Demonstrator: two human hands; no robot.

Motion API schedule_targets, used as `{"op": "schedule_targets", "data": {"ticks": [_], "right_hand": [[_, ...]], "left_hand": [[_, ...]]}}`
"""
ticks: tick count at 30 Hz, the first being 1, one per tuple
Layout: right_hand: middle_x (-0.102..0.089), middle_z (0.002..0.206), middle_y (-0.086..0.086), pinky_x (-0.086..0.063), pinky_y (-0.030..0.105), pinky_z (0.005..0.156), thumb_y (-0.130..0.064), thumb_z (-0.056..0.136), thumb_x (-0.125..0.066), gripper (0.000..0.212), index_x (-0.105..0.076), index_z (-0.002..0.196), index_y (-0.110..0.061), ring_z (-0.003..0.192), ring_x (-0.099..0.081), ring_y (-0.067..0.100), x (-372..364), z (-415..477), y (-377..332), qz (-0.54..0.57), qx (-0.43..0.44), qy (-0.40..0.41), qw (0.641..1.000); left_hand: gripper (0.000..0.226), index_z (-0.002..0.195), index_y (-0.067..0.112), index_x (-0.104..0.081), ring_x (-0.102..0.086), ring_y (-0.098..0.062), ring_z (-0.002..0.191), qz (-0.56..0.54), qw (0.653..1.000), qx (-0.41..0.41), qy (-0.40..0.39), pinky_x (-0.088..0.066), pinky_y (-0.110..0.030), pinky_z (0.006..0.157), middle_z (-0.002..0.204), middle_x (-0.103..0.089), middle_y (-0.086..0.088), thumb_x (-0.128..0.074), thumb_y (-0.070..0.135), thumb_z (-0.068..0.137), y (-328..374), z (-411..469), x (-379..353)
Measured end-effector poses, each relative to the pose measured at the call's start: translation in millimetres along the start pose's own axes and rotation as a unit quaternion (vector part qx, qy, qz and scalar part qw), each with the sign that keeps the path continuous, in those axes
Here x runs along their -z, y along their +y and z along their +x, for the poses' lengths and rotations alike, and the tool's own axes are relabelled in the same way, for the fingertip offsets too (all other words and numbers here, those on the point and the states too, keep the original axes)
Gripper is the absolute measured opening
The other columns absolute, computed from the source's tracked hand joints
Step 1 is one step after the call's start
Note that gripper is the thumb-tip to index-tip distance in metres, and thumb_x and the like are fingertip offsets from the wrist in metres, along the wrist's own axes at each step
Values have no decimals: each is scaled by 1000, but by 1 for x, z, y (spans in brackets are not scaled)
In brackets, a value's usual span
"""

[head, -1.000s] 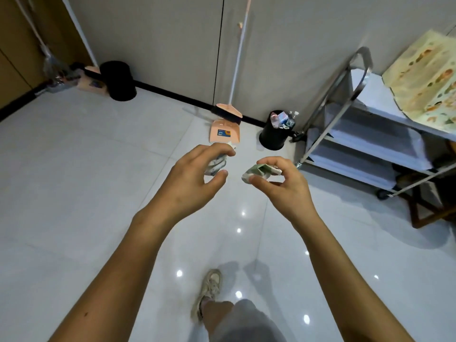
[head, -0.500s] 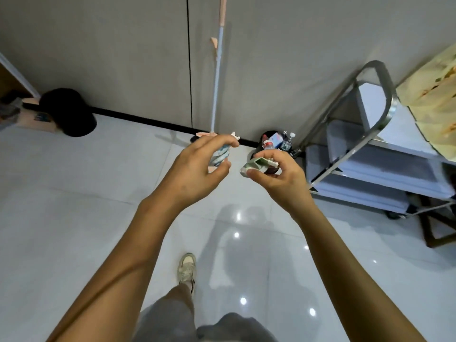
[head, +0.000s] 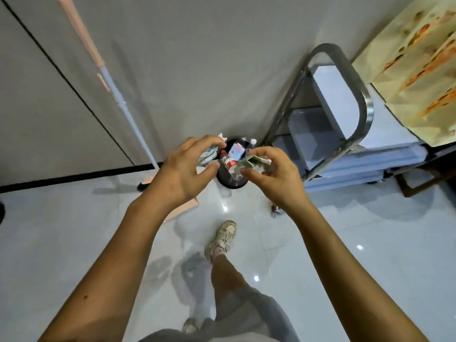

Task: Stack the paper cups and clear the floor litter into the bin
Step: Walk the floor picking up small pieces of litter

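The left hand [head: 187, 169] has its fingers and thumb curled round a crumpled white-and-blue wrapper [head: 208, 157]. The right hand [head: 274, 176] pinches a folded green-and-white wrapper [head: 252, 162] between thumb and fingertips. The hands are close together but not touching, and each grips its own piece of litter.

The black bin [head: 232, 183] stands on the floor [head: 345, 230] just beyond and below the gap between the hands, with its mouth facing up at them. It is already well filled: a clear bottle [head: 229, 164] with a red label and a small carton [head: 237, 151] stick up out of it. The crumpled wrapper hangs over the rim on the left hand's side. The folded one lies crosswise over the right hand's side, its long axis running from hand to hand. Neither hand looks clearly nearer, so the drop is likely a matter of opening both grips straight down. With the bin this full, a light scrap could slide off the pile.

Past the left hand a long broom handle [head: 118, 97] leans on the wall, and a peach dustpan [head: 185, 206] lies under that wrist. A steel trolley [head: 355, 114] stands off to the right hand's side. Under the right wrist lies a small dark scrap [head: 276, 209], too small to tell what it is. I can make out no paper cups.
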State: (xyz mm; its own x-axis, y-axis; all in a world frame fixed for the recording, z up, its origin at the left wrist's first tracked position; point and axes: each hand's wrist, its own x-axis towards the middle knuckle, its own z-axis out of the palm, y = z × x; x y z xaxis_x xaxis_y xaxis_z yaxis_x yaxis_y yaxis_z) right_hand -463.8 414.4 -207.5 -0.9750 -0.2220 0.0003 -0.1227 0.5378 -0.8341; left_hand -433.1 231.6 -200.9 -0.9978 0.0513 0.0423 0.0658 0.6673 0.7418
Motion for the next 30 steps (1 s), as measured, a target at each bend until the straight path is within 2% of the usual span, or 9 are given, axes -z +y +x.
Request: {"op": "schedule_targets", "data": {"ticks": [3,7,11,14,18,22,27,29,30], "right_hand": [[-48,84,-24,-48,39,90,-16,74,-73,22,-65,95,-18,94,-54,11,5,68,31,-10,-26,6,1000],[-47,83,-23,-47,35,90,-21,74,-74,26,-65,98,-15,92,-51,9,7,155,79,-30,-63,4,998],[-51,95,-9,-46,35,90,-23,73,-75,27,-65,98,-17,94,-54,14,-9,215,137,-42,-119,4,992],[-53,103,-4,-42,35,95,-23,74,-74,28,-64,100,-17,103,-53,20,-44,252,199,-53,-160,3,986],[-54,118,4,-38,30,98,-23,76,-71,32,-62,106,-15,110,-50,19,-95,283,276,-52,-226,-9,973],[-51,123,5,-37,28,97,-24,79,-69,32,-60,109,-17,113,-47,21,-134,307,331,-62,-258,-21,964],[-49,124,5,-43,31,92,-27,80,-68,35,-57,112,-19,112,-49,22,-158,327,367,-69,-290,-12,955],[-45,129,6,-45,32,92,-26,80,-68,46,-49,121,-20,113,-50,23,-161,330,372,-62,-295,-20,953],[-42,132,7,-45,34,95,-25,80,-68,52,-44,126,-21,114,-50,24,-161,331,373,-54,-303,-31,951]], "left_hand": [[33,114,29,-56,-47,-7,99,-2,999,-3,-36,-27,4,77,116,-53,3,-58,15,85,-21,78,-21],[35,113,30,-55,-50,-8,95,-30,997,12,-76,-30,1,78,107,-51,6,-53,27,78,-49,181,-54],[35,110,36,-55,-46,-3,87,-36,991,40,-125,-29,4,72,102,-50,10,-53,25,77,-93,253,-98],[39,112,36,-54,-48,-9,88,-36,984,75,-156,-28,6,66,104,-49,7,-51,27,74,-150,296,-150],[39,116,31,-52,-50,-11,89,-46,975,115,-185,-32,3,64,109,-56,3,-56,12,83,-227,327,-215],[43,121,33,-50,-52,-11,91,-71,964,166,-193,-35,0,64,109,-56,7,-53,11,85,-277,344,-266],[50,129,40,-44,-56,-22,109,-94,951,196,-218,-46,-29,89,129,-53,-3,-53,16,86,-312,355,-303],[51,132,40,-41,-55,-19,110,-102,945,217,-222,-47,-27,90,132,-50,1,-52,18,87,-319,358,-306],[50,133,38,-40,-53,-15,109,-99,944,223,-221,-44,-18,83,130,-49,7,-52,18,89,-321,359,-304]]}}
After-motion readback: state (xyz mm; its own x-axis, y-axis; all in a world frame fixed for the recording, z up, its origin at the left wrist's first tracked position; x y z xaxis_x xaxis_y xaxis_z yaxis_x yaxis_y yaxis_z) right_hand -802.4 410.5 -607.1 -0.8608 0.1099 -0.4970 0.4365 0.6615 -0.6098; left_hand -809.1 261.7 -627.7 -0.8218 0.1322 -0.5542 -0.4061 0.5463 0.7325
